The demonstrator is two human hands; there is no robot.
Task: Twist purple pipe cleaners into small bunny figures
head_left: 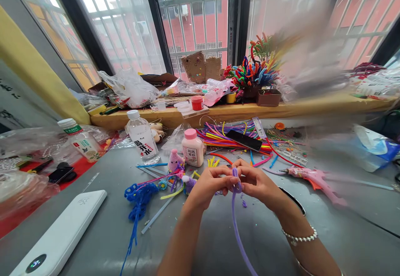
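Observation:
My left hand (208, 184) and my right hand (258, 182) meet over the grey table (218, 234), both pinched on the top end of a purple pipe cleaner (236, 222). Its upper end is bent or looped between my fingertips, and its long tail curves down toward me. Small purple scraps lie on the table just under my hands. A blue twisted pipe cleaner piece (139, 196) lies to the left. A small pink and purple figure (175, 161) stands beyond my left hand.
A pile of coloured pipe cleaners (225, 136) with a black phone (243, 139) on it, a pink glue gun (315, 179), a pink-capped bottle (192, 147), a water bottle (143, 137), a white power bank (59, 234). The cluttered windowsill (250, 109) holds bags and a pipe cleaner bouquet (253, 74).

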